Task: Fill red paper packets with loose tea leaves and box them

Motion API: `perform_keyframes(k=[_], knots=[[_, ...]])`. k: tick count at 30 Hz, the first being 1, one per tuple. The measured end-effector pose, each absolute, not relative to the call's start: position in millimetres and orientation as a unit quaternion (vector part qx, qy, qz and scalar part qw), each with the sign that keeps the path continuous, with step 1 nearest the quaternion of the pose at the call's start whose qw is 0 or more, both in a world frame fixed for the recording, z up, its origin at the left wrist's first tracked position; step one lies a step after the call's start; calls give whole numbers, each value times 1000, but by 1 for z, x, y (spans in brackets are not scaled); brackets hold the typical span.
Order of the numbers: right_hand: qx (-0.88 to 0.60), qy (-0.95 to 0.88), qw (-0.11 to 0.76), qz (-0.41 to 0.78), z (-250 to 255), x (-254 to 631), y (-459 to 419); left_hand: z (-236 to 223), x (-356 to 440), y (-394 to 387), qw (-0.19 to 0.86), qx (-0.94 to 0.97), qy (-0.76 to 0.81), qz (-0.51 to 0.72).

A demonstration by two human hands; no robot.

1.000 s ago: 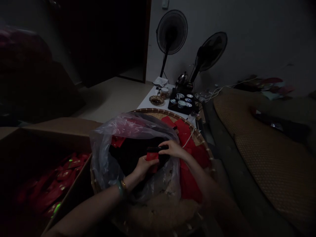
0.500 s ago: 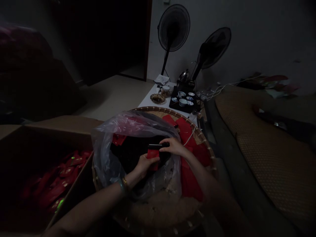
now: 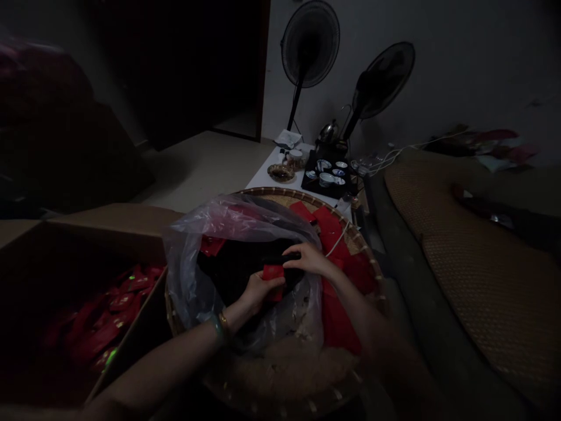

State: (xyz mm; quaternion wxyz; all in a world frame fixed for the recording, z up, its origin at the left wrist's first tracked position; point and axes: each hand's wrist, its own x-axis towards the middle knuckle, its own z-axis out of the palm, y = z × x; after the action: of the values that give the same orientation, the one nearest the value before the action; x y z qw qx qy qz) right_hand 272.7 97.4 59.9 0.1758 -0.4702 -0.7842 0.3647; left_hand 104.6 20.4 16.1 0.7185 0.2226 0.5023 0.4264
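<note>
My left hand [image 3: 260,289] is closed on a small red packet [image 3: 273,273] and holds it upright over a clear plastic bag. In my right hand [image 3: 309,258] is a slim black bar-shaped tool [image 3: 280,258], pinched at its right end. This tool lies across the packet's upper edge; whether it clamps it, I cannot tell. Below both hands the open plastic bag [image 3: 186,257] holds a dark loose mass [image 3: 228,269] too dim to make out. Flat red packets [image 3: 339,316] overlap along the right side of the round woven tray [image 3: 289,397] under the bag.
At left stands an open cardboard box [image 3: 118,219] with many filled red packets [image 3: 118,304]. Beyond the tray, a white table [image 3: 258,182] bears a black tea tray [image 3: 309,186] with cups. Two standing fans [image 3: 310,44] are behind it. A seat with a woven mat [image 3: 456,245] lies at right.
The pale gleam along the black tool's upper side is gone, and it now looks wholly dark. Both hands stay almost where they were; the view has shifted slightly.
</note>
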Motion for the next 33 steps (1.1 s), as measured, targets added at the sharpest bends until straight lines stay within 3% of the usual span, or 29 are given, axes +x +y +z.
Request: perform_keyframes(k=[6, 11, 16, 20, 25, 33], knots=[[-489, -763, 218, 363, 42, 279, 107, 23, 94, 19, 718, 209, 528, 402], [-513, -786, 233, 255, 24, 276, 111, 24, 81, 9, 731, 201, 517, 397], [-515, -790, 283, 172, 35, 250, 86, 27, 77, 0, 738, 222, 503, 391], [-433, -803, 317, 259, 49, 220, 60, 33, 78, -7, 741, 228, 509, 374], [-431, -764, 355, 324, 51, 204, 48, 36, 76, -15, 751, 240, 498, 361], [-476, -725, 296, 400, 56, 225, 36, 31, 66, -23, 762, 245, 473, 367]])
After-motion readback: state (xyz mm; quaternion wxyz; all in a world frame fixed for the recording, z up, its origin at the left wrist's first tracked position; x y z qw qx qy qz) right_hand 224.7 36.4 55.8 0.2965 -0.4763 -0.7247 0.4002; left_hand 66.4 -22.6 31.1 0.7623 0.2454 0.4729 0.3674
